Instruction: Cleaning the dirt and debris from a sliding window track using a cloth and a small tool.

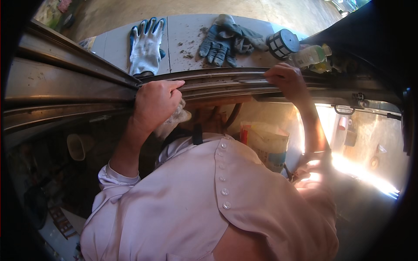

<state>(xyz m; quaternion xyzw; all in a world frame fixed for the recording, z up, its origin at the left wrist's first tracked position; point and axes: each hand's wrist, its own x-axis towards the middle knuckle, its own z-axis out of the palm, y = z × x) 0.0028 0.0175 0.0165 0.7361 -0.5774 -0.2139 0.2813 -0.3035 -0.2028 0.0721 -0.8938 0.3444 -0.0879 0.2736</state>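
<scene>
My left hand [156, 102] is closed around a dirty, pale cloth [172, 120], which hangs below the fingers. It sits at the left end of a metal sliding-window track [209, 81], index finger extended over the grooves. My right hand [287, 78] is over the right part of the track with its fingers curled. A thin, light strip lies along the groove to its left; whether the hand holds it I cannot tell. Beyond the track, a white and blue work glove [146, 47] lies flat on the tiled ledge [183, 32]. Crumpled dark grey gloves [225, 40] lie farther right.
Clumps of dirt [186, 54] are scattered on the ledge. A black-and-white cylindrical filter cage [283, 44] and a clear plastic bottle [308, 56] lie beyond my right hand. A metal frame [72, 71] rises at left. Below the track is a printed sack [266, 143].
</scene>
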